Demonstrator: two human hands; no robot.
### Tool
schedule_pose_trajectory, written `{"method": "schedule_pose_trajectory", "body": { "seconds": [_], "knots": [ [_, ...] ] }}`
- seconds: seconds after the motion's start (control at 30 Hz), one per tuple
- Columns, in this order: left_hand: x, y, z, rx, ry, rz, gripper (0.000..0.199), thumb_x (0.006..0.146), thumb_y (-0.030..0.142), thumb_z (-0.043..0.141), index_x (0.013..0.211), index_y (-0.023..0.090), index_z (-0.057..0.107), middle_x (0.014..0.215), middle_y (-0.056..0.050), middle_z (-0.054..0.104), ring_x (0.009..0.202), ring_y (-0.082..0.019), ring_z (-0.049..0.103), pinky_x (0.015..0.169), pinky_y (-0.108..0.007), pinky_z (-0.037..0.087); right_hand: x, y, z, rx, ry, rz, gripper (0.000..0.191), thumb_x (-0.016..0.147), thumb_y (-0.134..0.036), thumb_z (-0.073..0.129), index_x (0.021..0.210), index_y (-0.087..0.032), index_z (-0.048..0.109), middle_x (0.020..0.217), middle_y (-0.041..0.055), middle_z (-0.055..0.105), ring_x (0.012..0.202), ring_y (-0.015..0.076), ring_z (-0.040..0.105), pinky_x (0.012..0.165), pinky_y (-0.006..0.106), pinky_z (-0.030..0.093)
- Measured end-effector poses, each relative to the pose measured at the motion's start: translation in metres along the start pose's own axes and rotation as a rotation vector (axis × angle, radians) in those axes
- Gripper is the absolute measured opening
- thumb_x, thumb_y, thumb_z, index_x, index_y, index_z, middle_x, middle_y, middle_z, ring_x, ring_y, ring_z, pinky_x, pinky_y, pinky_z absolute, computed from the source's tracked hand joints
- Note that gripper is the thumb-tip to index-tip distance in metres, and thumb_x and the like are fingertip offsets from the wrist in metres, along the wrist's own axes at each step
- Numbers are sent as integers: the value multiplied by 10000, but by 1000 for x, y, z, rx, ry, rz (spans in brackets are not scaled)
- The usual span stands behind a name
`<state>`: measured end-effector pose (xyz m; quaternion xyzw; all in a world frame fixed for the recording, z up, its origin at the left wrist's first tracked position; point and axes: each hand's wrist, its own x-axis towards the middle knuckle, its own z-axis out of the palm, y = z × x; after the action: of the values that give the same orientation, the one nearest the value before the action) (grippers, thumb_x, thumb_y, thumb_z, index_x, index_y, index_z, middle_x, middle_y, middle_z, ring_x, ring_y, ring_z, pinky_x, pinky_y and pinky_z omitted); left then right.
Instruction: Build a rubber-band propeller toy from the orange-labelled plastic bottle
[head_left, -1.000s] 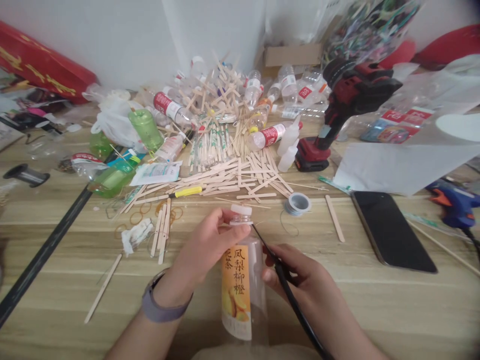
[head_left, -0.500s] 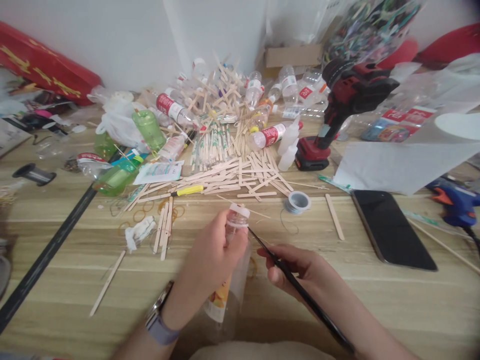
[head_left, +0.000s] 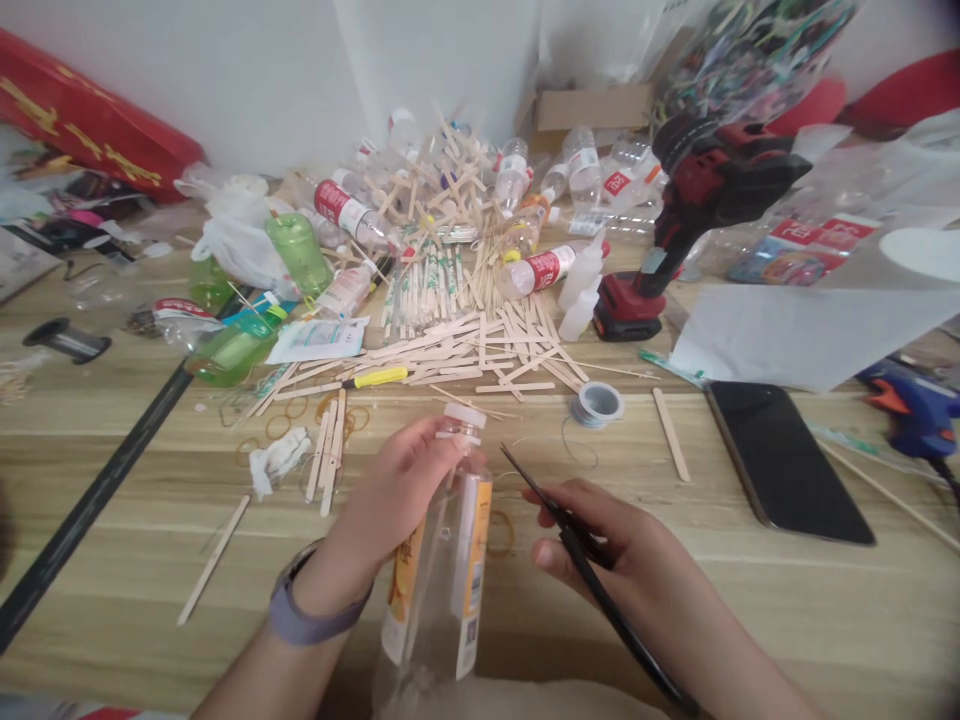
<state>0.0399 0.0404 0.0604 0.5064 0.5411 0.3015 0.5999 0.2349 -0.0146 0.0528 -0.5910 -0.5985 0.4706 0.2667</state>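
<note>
- My left grip [head_left: 409,490] is wrapped round the neck of the clear bottle [head_left: 444,570], just below its pale cap [head_left: 465,415]; the bottle leans in front of me, and I cannot tell what its base rests on.
- It looks empty, so I expect it to feel light.
- The thin walls would probably dent if I squeezed the body; the neck should be stiffer, the safer hold.
- Smooth plastic may slide or twist in my fingers, so I'd keep them under the collar.
- My right grip [head_left: 619,550] holds a slim black tool [head_left: 609,605], its tip apart from the bottle; its thicker shaft suits holding best.
</note>
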Motion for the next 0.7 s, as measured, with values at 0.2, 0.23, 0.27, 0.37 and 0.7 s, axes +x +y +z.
{"method": "schedule_pose_trajectory", "body": {
  "seconds": [0.2, 0.23, 0.27, 0.37, 0.7],
  "knots": [
    [3, -2, 2, -147, -94, 8, 218, 847, 348, 544, 810, 187, 688, 806, -19, 733, 787, -186, 662, 721, -269, 478, 1, 2, 5, -10, -18, -33, 296, 794, -475, 641, 916, -224, 737, 754, 33, 625, 655, 178, 575, 573, 278, 438],
    [3, -2, 3, -154, -105, 16, 214, 848, 343, 543, 812, 191, 689, 798, -12, 732, 784, -181, 660, 719, -263, 477, 1, 2, 6, -10, -24, -42, 301, 802, -478, 637, 926, -222, 737, 757, 32, 621, 654, 176, 573, 572, 277, 436],
    [3, -2, 3, -157, -114, 21, 210, 849, 340, 542, 814, 194, 689, 792, -7, 731, 781, -177, 659, 721, -261, 476, 1, 3, 6, -10, -28, -47, 304, 810, -479, 632, 932, -221, 737, 760, 32, 618, 653, 174, 571, 569, 276, 433],
    [3, -1, 4, -143, -108, 22, 208, 847, 331, 538, 815, 192, 689, 818, -6, 733, 779, -171, 651, 725, -258, 473, 1, 3, 6, -16, -34, -53, 310, 826, -479, 621, 949, -218, 734, 763, 31, 608, 655, 172, 564, 561, 273, 423],
    [4, -7, 5, -85, -100, 6, 197, 869, 325, 525, 835, 190, 665, 782, 14, 695, 745, -151, 605, 699, -239, 442, 0, 5, 5, -7, -50, -36, 325, 820, -513, 622, 875, -210, 725, 731, 15, 568, 621, 160, 537, 541, 264, 402]
  ]
}}
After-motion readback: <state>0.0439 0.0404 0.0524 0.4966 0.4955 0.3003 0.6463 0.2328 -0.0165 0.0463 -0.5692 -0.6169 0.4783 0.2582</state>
